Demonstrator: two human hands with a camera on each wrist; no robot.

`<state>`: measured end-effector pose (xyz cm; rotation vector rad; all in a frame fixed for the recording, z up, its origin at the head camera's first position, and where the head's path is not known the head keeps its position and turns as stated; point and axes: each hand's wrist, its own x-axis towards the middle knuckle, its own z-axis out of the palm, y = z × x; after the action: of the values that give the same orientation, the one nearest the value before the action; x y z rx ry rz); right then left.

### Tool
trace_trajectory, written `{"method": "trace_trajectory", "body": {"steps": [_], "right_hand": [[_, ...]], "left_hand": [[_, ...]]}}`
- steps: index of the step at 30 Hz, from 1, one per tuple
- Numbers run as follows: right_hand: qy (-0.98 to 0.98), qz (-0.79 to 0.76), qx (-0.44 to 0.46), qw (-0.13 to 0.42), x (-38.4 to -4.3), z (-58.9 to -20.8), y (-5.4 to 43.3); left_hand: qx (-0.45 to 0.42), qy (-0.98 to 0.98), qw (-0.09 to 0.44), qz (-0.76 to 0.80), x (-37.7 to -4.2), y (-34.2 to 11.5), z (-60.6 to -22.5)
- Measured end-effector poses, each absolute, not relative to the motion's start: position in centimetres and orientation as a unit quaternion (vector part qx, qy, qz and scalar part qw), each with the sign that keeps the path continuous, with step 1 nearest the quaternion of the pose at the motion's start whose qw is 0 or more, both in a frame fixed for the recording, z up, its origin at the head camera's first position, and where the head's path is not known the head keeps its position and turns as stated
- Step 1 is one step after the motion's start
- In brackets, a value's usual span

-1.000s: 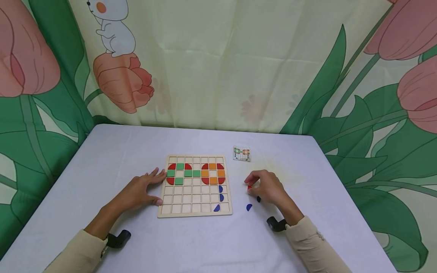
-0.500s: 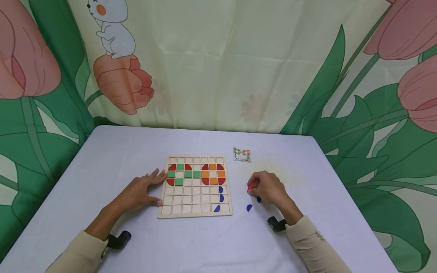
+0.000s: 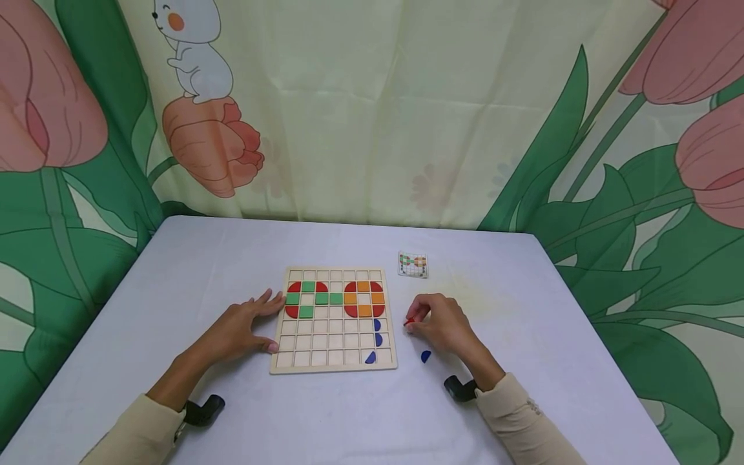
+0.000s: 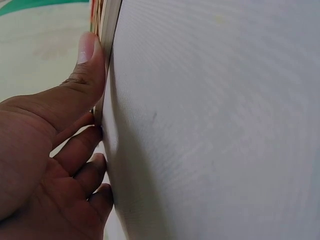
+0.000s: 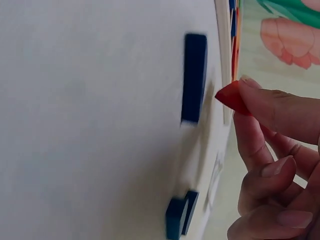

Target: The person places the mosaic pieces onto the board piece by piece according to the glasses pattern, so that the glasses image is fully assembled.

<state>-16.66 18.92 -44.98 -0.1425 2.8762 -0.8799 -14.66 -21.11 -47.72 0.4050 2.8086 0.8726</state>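
My left hand (image 3: 239, 331) rests at the left edge of a wooden grid board (image 3: 319, 361), thumb and fingers spread along its side. My right hand (image 3: 443, 320) is right of the board, pinching a red quarter-circle tile (image 5: 233, 97) between thumb and forefinger, above the table. On the board, red quarter-circle tiles and green square tiles (image 3: 306, 312) form a shape at upper left. Orange square tiles (image 3: 364, 310) with red corners form a ring at upper right. Down the right side lie blue half-circle tiles (image 3: 378, 340) and a blue tile (image 3: 371, 357) in the bottom row.
A small pattern card (image 3: 413, 265) lies beyond the board to the right. Near my right hand sits a loose blue half-circle tile (image 3: 426, 356); more blue tiles (image 5: 176, 218) show in the right wrist view. A white cloth covers the table (image 3: 325, 420), with a printed curtain (image 3: 372, 129) behind.
My right hand has lifted the red tile and moved slightly left toward the board. The left hand stays at the board's edge.
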Motion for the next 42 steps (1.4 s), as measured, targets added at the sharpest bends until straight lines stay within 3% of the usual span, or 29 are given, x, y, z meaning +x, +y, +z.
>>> {"method": "trace_trajectory", "body": {"steps": [22,42], "right_hand": [[0.922,-0.366,-0.12,0.027,-16.6,-43.3,13.4],[0.92,-0.356,-0.155,0.053,-18.2,-43.3,8.6]], "left_hand": [[0.135,0.941,0.086,0.298,-14.6,-21.2,-47.9],[0.141,0.941,0.078,0.297,-14.5,-21.2,-47.9]]}}
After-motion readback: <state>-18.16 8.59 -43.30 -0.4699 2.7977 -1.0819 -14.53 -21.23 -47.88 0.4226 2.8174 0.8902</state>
